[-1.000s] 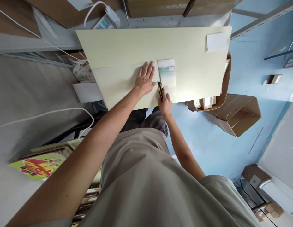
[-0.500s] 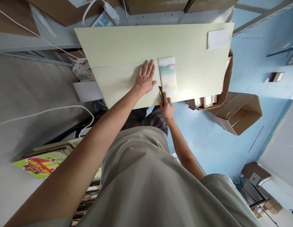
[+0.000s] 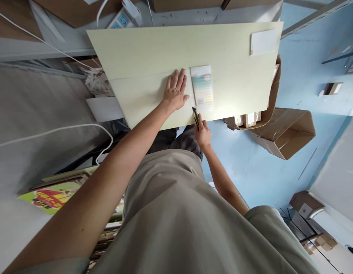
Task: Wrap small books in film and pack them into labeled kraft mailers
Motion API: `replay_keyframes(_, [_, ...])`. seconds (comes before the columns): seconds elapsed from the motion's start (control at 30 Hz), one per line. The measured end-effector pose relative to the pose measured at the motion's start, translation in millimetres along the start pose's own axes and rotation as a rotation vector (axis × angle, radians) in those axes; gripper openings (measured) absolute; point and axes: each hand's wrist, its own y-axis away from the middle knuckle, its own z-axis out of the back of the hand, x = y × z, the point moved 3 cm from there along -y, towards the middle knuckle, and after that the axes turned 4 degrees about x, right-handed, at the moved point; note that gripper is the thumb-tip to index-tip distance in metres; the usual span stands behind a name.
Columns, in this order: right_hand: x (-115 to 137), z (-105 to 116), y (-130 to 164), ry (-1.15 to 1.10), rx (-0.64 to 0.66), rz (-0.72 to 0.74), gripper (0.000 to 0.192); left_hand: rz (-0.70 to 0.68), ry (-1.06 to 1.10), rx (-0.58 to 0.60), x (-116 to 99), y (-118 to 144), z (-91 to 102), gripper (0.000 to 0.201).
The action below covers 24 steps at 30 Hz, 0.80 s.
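A large pale yellow board (image 3: 233, 76) lies in front of me, with a faint line running across its left part. Flat on it rests my left hand (image 3: 175, 91), fingers stretched out, just left of a flat printed packet (image 3: 202, 89) in white, green and yellow. My right hand (image 3: 203, 133) is closed around a black and yellow utility knife (image 3: 196, 117). The knife points up and away from me, its tip over the board just below the packet's lower left corner. Whether the blade touches the board I cannot tell.
A white rectangular piece (image 3: 263, 42) lies at the board's far right. Beyond the far edge sits a power strip (image 3: 121, 19). Open cardboard boxes (image 3: 293, 133) stand below right on the blue floor. A white cable (image 3: 65, 131) loops at left, above a colourful printed sheet (image 3: 52, 198).
My right hand and the knife have drawn slightly toward me along the packet's lower left corner. The left hand stays flat in place. The whole view has shifted a little.
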Motion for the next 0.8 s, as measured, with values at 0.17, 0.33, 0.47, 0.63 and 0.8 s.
replay_keyframes(0.17, [-4.0,-3.9,6.2,-0.049,-0.003,-0.006,0.073,0.006,0.010,0.005,0.2,0.5,-0.1,0.108])
replay_keyframes(0.33, [-8.4,-7.0,12.4,-0.026,0.013,-0.011,0.071,0.007,0.018,0.011,0.4,0.1,-0.3,0.107])
replay_keyframes(0.47, [-10.9,-6.9,16.6,-0.003,0.024,-0.017,0.073,0.006,0.032,0.009,0.7,-0.7,-1.0,0.109])
replay_keyframes(0.63, [-12.8,-6.5,20.2,0.007,0.044,-0.016,0.073,0.002,0.068,-0.011,2.9,-0.3,-1.6,0.106])
replay_keyframes(0.8, [-16.1,-9.1,22.3,0.006,0.054,-0.016,0.070,-0.048,0.155,-0.070,6.5,-2.7,-4.1,0.105])
